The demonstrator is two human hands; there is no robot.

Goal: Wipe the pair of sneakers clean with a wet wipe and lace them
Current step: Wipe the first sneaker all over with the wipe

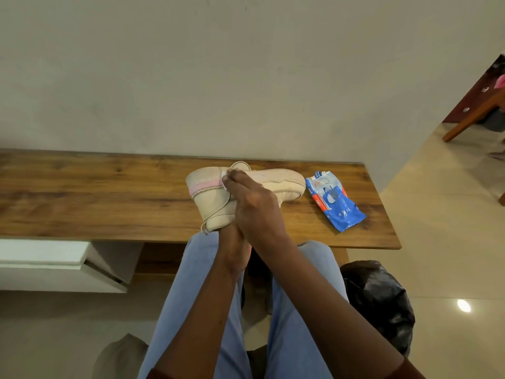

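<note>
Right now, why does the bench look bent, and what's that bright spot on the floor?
Head view: the wide-angle lens bows the wooden bench edges; a lamp's glare reflects off the glossy floor tiles; soft, even light, faint shadows under the sneaker.

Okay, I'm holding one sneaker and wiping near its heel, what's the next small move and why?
Probably keep sliding the wipe under your right hand along the pink heel band. Your left hand holds that sneaker up from below, and the other sneaker waits on the table.
</note>
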